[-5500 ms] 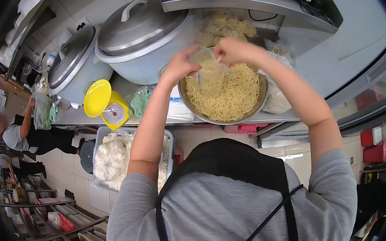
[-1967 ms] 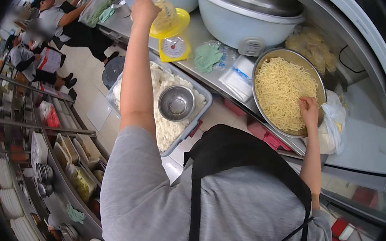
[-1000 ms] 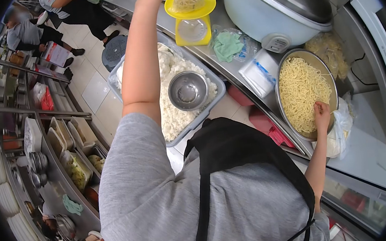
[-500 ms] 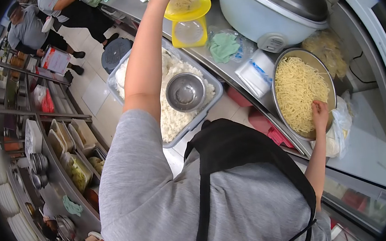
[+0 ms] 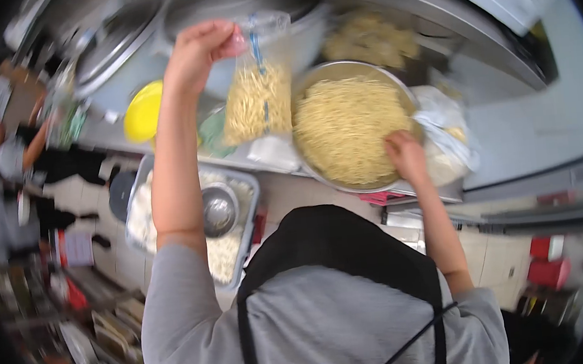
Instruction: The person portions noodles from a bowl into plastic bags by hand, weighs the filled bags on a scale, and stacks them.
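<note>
My left hand (image 5: pixel 203 50) is raised and closed on the gathered top of a clear plastic bag (image 5: pixel 270 28) with blue print. Noodles (image 5: pixel 256 105) fill the lower part of this bag, which hangs upright beside a large metal bowl (image 5: pixel 311 169). Loose yellow noodles (image 5: pixel 349 127) fill the bowl. At its near right side, my right hand (image 5: pixel 407 157) has its fingers curled in on the noodles at the edge of the heap; motion blur softens the fingertips.
A yellow scale pan (image 5: pixel 144 112) stands left on the steel counter, near a green cloth (image 5: pixel 214 133) and white plastic bags (image 5: pixel 274 152). Below is a grey tub (image 5: pixel 254 199) of rice holding a metal bowl (image 5: pixel 220 208). Two people (image 5: pixel 15 156) are at far left.
My left hand has lifted the noodle bag off the yellow scale and brought it right, beside the bowl. The view has turned right. My right hand stays at the noodles.
</note>
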The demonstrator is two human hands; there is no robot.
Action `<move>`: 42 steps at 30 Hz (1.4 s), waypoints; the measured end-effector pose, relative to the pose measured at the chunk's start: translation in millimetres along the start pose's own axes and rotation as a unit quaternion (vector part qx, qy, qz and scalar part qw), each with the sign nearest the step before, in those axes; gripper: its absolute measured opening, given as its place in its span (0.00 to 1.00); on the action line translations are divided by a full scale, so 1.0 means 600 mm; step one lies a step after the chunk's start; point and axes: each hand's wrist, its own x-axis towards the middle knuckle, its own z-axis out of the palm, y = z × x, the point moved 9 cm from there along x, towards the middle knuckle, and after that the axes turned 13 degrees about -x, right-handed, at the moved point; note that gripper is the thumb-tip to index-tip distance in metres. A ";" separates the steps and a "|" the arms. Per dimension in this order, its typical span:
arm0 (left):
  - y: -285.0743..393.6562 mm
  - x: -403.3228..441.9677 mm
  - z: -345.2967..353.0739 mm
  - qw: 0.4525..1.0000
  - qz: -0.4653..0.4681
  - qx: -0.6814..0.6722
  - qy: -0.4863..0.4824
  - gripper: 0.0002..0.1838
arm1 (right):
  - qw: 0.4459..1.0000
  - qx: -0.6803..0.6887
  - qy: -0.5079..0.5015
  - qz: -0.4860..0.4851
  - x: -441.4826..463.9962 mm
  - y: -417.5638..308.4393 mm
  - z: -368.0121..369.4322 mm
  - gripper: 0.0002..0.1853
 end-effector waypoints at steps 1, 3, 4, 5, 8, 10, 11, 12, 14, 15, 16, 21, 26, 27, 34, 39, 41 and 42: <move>-0.033 0.019 0.051 1.000 -0.002 -0.007 -0.031 0.09 | 0.999 0.012 0.028 0.014 -0.002 0.005 -0.006 0.06; -0.114 0.050 0.142 0.983 -0.068 -0.163 -0.056 0.07 | 0.998 0.017 0.061 0.022 -0.006 0.016 -0.011 0.06; -0.154 0.072 0.185 0.976 -0.082 -0.186 -0.074 0.09 | 0.997 0.013 0.071 0.035 -0.008 0.022 -0.014 0.06; -0.196 0.098 0.220 0.969 -0.095 -0.220 -0.058 0.09 | 0.998 0.014 0.062 0.030 -0.008 0.021 -0.011 0.06; -0.238 0.147 0.350 0.967 -0.091 -0.230 -0.056 0.07 | 0.997 0.016 0.064 0.027 -0.010 0.027 -0.010 0.05; -0.249 0.183 0.405 0.973 -0.019 -0.227 -0.046 0.05 | 0.997 0.019 0.072 0.029 -0.012 0.030 -0.014 0.05; -0.264 0.198 0.430 0.972 -0.022 -0.226 -0.052 0.05 | 0.996 0.027 0.080 0.024 -0.013 0.028 -0.019 0.05; -0.275 0.215 0.447 0.974 -0.003 -0.222 -0.049 0.05 | 0.995 0.036 0.087 0.019 -0.013 0.026 -0.023 0.05; -0.331 0.269 0.459 0.975 0.012 -0.217 -0.049 0.06 | 0.994 0.044 0.100 0.016 -0.013 0.024 -0.033 0.05; -0.375 0.309 0.444 0.997 0.062 -0.048 -0.015 0.06 | 0.993 0.050 0.109 0.007 -0.013 0.023 -0.038 0.05; -0.385 0.316 0.439 0.995 0.087 0.039 0.000 0.07 | 0.993 0.052 0.110 0.009 -0.013 0.025 -0.038 0.05; -0.397 0.306 0.370 0.939 0.025 0.342 0.029 0.13 | 0.996 0.038 0.077 0.008 -0.009 0.027 -0.023 0.05; -0.330 0.250 0.220 0.959 -0.076 0.261 -0.083 0.17 | 0.995 0.053 0.081 -0.004 -0.009 0.030 -0.008 0.05; -0.291 0.209 0.208 0.946 -0.085 0.276 -0.146 0.17 | 0.996 0.047 0.078 0.005 -0.008 0.028 -0.010 0.05; -0.348 -0.032 -0.070 0.854 -0.292 0.425 -0.073 0.07 | 0.998 0.031 0.045 0.015 -0.002 0.020 -0.003 0.06; -0.478 -0.152 -0.021 0.761 -0.007 0.648 -0.025 0.22 | 0.999 0.018 0.030 0.017 0.001 0.012 -0.001 0.06; -0.453 -0.174 0.008 0.725 0.107 0.680 0.029 0.20 | 0.999 0.020 0.025 0.016 0.002 0.011 0.000 0.07; -0.449 -0.176 0.010 0.726 0.107 0.678 0.031 0.20 | 0.999 0.017 0.025 0.015 0.001 0.010 -0.001 0.07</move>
